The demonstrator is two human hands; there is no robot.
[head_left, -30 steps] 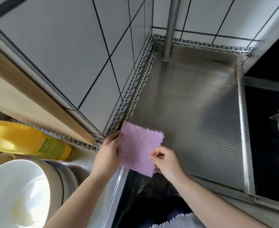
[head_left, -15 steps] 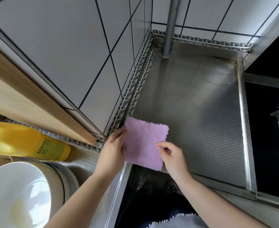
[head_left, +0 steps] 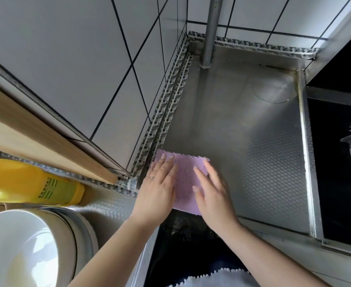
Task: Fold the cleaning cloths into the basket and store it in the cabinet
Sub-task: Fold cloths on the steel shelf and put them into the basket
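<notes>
I had both hands flat on the purple cloth, fingers straight, pressing rather than gripping. The left hand covered its left side, the right hand its right, so neither was nearer. The cloth lay on the steel counter at its front edge, tight against the tiled wall, its long side running away from me. I judged a fold toward me came next. A white cloth waited below; I saw no basket.
</notes>
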